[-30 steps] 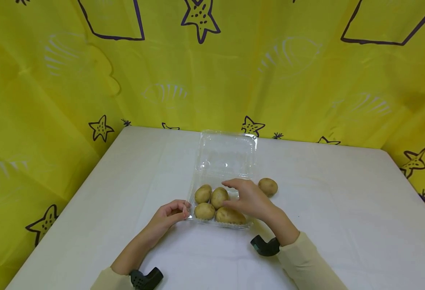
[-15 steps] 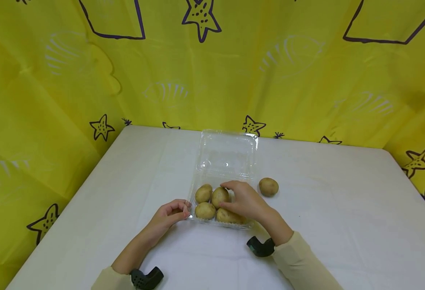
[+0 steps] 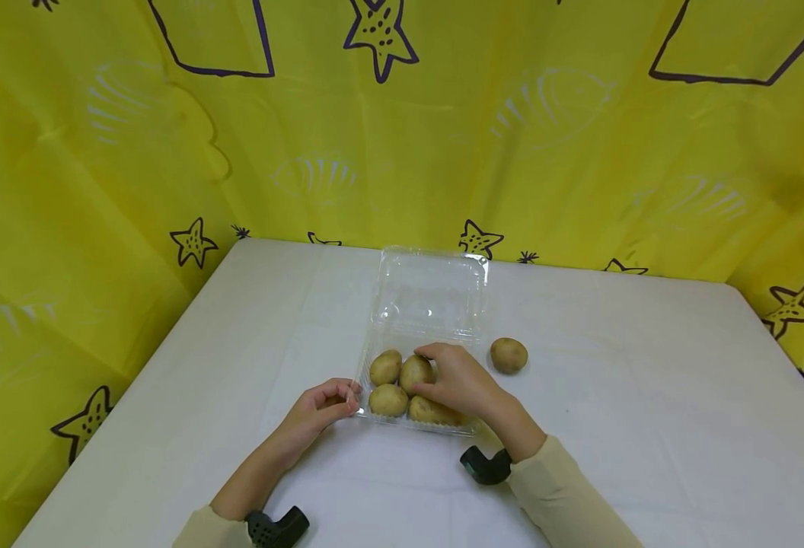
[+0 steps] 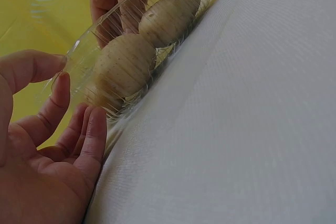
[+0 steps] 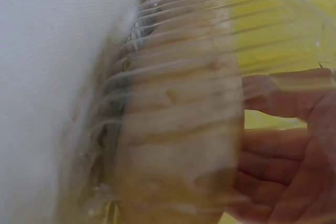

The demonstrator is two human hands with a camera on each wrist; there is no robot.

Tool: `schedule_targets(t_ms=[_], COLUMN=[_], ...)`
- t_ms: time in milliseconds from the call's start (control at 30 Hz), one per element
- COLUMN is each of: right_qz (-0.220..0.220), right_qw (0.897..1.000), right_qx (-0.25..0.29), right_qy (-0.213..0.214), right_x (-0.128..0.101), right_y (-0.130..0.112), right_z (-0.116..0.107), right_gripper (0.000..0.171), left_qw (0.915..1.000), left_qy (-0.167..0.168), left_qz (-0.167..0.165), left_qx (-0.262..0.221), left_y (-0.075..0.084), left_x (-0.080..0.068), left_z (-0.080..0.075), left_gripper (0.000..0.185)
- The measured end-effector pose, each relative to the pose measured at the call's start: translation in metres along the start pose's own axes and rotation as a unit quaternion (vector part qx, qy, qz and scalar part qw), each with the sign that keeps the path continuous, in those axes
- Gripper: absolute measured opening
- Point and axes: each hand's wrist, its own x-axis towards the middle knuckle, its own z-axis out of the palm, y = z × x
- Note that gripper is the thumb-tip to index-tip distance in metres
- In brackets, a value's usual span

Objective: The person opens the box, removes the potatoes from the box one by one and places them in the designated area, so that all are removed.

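A clear plastic clamshell container [image 3: 374, 352] lies on the white table, its lid [image 3: 431, 293] open toward the back. Several potatoes sit in its tray; two of them [image 4: 123, 66] show through the ribbed wall in the left wrist view. My left hand [image 3: 320, 407] pinches the tray's front left corner, thumb on the rim [image 4: 58, 61]. My right hand [image 3: 453, 377] is inside the tray, fingers curled round the middle potato [image 3: 413, 373]. In the right wrist view a large potato [image 5: 178, 129] fills the ribbed wall, with my right hand's fingers [image 5: 283, 145] behind it.
One loose potato [image 3: 508, 355] lies on the table just right of the container. The white table [image 3: 649, 426] is bordered at the back and sides by a yellow star-patterned curtain [image 3: 402, 152]. Black wrist cameras [image 3: 486, 466] sit on both forearms.
My right hand has come down and a little left into the tray, and its fingers have closed on the middle potato. The left hand, container and loose potato have stayed put.
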Motion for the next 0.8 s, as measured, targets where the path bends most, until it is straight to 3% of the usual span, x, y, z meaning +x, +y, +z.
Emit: schedule_targets(t_ms=[800], right_qz=[0.041], right_qw=[0.998], right_qx=[-0.023], right_qy=[-0.034], right_x=[0.013], right_y=[-0.01], right_z=[0.006], right_gripper=[0.043], left_qw=[0.9999], left_qy=[-0.008], left_qz=[0.008], left_qx=[-0.01], left_y=[-0.001], left_x=[0.0], left_z=[-0.001], left_gripper=[0.006])
